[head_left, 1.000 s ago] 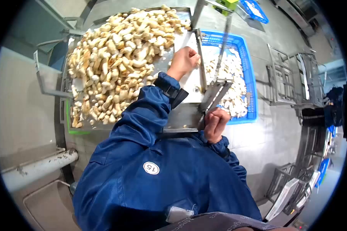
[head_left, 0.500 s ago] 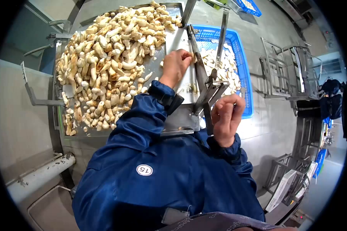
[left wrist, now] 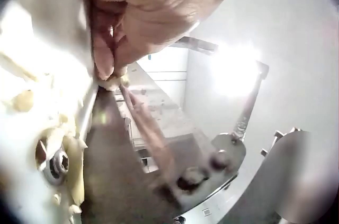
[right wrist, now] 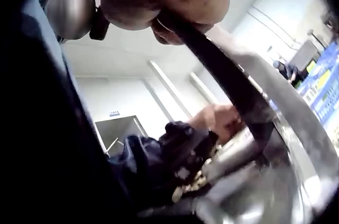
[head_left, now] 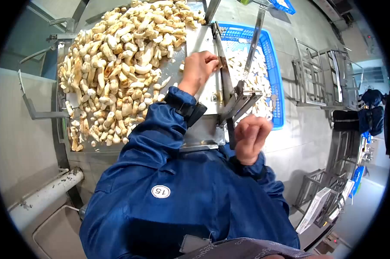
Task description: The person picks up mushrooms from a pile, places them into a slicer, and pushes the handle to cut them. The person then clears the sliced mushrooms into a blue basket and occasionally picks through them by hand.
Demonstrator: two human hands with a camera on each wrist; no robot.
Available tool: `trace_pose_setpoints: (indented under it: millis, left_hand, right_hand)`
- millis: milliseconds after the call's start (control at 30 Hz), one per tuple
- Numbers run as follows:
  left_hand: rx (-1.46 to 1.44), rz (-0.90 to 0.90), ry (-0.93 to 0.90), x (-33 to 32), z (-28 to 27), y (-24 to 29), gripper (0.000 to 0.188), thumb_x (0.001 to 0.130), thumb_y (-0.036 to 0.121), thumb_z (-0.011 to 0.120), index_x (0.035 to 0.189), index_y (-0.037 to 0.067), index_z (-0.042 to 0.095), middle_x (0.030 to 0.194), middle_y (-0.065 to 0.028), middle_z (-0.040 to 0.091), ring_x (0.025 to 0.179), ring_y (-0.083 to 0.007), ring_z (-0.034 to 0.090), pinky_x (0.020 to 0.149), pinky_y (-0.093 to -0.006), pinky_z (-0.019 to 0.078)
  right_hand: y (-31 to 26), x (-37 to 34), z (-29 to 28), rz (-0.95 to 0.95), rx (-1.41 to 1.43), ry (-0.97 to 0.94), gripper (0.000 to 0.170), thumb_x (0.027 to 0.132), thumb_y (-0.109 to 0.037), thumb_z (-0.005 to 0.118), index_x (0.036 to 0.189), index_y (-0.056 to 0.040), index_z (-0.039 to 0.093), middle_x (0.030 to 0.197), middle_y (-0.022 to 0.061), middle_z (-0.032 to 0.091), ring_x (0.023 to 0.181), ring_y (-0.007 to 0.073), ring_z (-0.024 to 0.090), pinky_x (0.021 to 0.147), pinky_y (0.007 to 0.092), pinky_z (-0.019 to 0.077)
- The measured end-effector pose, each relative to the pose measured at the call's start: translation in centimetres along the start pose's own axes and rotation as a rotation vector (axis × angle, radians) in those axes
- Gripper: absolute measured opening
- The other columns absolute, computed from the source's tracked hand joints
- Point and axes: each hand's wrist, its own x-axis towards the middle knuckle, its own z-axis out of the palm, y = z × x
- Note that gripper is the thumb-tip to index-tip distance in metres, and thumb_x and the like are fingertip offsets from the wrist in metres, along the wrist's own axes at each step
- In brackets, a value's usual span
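My left hand (head_left: 198, 72) is over the white cutting board (head_left: 200, 41), thumb and fingertips together right at the blade of a lever cutter (head_left: 224, 73). In the left wrist view those fingertips pinch a small pale piece of mushroom (left wrist: 110, 83) against the blade's edge. My right hand (head_left: 252, 139) is curled round the cutter's dark metal handle (right wrist: 225, 70), near my body. Scraps of mushroom (left wrist: 77, 171) lie on the board beside a bolt. Left of the board a large heap of whole, thick-stemmed mushrooms (head_left: 125, 64) covers the steel table.
A blue plastic basket (head_left: 278, 97) with many white mushroom slices (head_left: 240, 60) stands right of the cutter. A coil spring (head_left: 254, 43) rises above the blade. Metal racks (head_left: 311, 77) stand farther right, near another person (head_left: 371, 116). A white pipe (head_left: 46, 192) runs at lower left.
My right hand has come up with the handle, nearer the head camera, then shifted slightly left. The left hand stays by the blade. The head view has shifted a little.
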Motion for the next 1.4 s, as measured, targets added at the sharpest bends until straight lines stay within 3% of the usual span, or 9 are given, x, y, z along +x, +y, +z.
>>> trace_pose_setpoints:
  millis: [300, 467, 633, 700, 900, 1000, 1200, 1367, 1400]
  left_hand:
    - [0.040, -0.004, -0.031, 0.5, 0.4, -0.6, 0.016, 0.085, 0.015, 0.072, 0.092, 0.000, 0.073, 0.076, -0.0126, 0.072, 0.065, -0.0182, 0.070, 0.063, -0.0287, 0.0537]
    - [0.005, 0.026, -0.011, 0.3, 0.6, -0.6, 0.014, 0.083, 0.018, 0.071, 0.087, 0.005, 0.073, 0.074, -0.0085, 0.072, 0.066, -0.0187, 0.070, 0.062, -0.0294, 0.0530]
    - [0.161, 0.031, -0.006, 0.2, 0.3, 0.1, 0.018, 0.083, 0.020, 0.072, 0.089, 0.004, 0.074, 0.078, -0.0114, 0.072, 0.069, -0.0240, 0.071, 0.065, -0.0331, 0.0545]
    - [0.271, 0.065, -0.034, 0.0, 0.2, 1.1, 0.019, 0.090, 0.011, 0.069, 0.100, -0.005, 0.070, 0.081, -0.0094, 0.074, 0.072, -0.0104, 0.067, 0.064, -0.0238, 0.0530]
    - [-0.284, -0.102, -0.059, 0.0, 0.8, 0.5, 0.017, 0.093, 0.007, 0.060, 0.094, -0.006, 0.071, 0.073, -0.0088, 0.072, 0.068, -0.0099, 0.068, 0.060, -0.0230, 0.0534]
    - [0.063, -0.092, -0.207, 0.4, -0.3, 1.6, 0.029, 0.093, 0.021, 0.058, 0.092, -0.004, 0.071, 0.075, -0.0099, 0.072, 0.066, -0.0132, 0.067, 0.062, -0.0264, 0.0527]
    - [-0.371, -0.083, -0.150, -0.2, -0.7, 4.2, 0.026, 0.098, 0.011, 0.058, 0.113, -0.009, 0.064, 0.100, -0.0139, 0.069, 0.090, -0.0162, 0.067, 0.079, -0.0279, 0.0569]
    - [0.359, -0.124, -0.140, 0.9, -5.5, 3.4, 0.030, 0.094, 0.013, 0.063, 0.123, 0.005, 0.063, 0.102, -0.0102, 0.066, 0.083, -0.0165, 0.064, 0.070, -0.0311, 0.0522]
    - [0.634, 0.297, -0.072, 0.6, -7.1, 0.2, 0.034, 0.088, 0.010, 0.066, 0.122, 0.006, 0.062, 0.099, -0.0136, 0.064, 0.082, -0.0223, 0.064, 0.070, -0.0349, 0.0513]
  right_hand:
    - [-3.1, 2.8, 0.2, 0.202, 0.047, -0.045, 0.014, 0.107, -0.021, 0.039, 0.109, -0.0080, 0.040, 0.074, 0.0041, 0.046, 0.050, 0.0072, 0.034, 0.043, 0.0216, 0.0267]
    - [4.0, -4.0, -0.7, -0.118, -0.151, -0.028, 0.011, 0.106, -0.018, 0.039, 0.104, -0.0073, 0.039, 0.073, 0.0047, 0.043, 0.055, 0.0099, 0.037, 0.045, 0.0236, 0.0303]
    - [-3.0, 1.2, 0.4, 0.294, 0.108, 0.058, 0.013, 0.104, -0.017, 0.046, 0.107, -0.0044, 0.044, 0.079, 0.0038, 0.050, 0.059, 0.0070, 0.040, 0.051, 0.0210, 0.0328]
    - [-4.2, 2.7, 0.8, 0.329, 0.153, 0.070, 0.013, 0.104, -0.017, 0.047, 0.106, -0.0037, 0.044, 0.079, 0.0033, 0.049, 0.059, 0.0068, 0.040, 0.051, 0.0202, 0.0322]
    - [4.6, -4.7, -0.9, -0.078, -0.087, -0.027, 0.012, 0.105, -0.017, 0.042, 0.103, -0.0056, 0.041, 0.072, 0.0043, 0.046, 0.055, 0.0095, 0.037, 0.051, 0.0241, 0.0341]
    - [4.1, -4.8, -1.3, -0.035, -0.110, -0.001, 0.009, 0.099, -0.006, 0.050, 0.107, -0.0025, 0.050, 0.078, 0.0108, 0.054, 0.063, 0.0179, 0.049, 0.058, 0.0307, 0.0422]
    - [2.9, -3.9, -2.3, 0.098, -0.168, -0.153, 0.008, 0.097, -0.010, 0.055, 0.102, -0.0043, 0.055, 0.088, 0.0164, 0.057, 0.078, 0.0375, 0.057, 0.069, 0.0403, 0.0460]
    - [2.9, -3.7, -2.3, 0.069, -0.174, -0.187, 0.010, 0.099, -0.015, 0.054, 0.105, -0.0066, 0.055, 0.091, 0.0150, 0.057, 0.081, 0.0389, 0.058, 0.072, 0.0432, 0.0469]
    - [3.5, -4.1, -2.2, 0.042, -0.157, -0.174, 0.011, 0.098, -0.015, 0.055, 0.107, -0.0073, 0.054, 0.094, 0.0150, 0.058, 0.084, 0.0390, 0.058, 0.073, 0.0430, 0.0472]
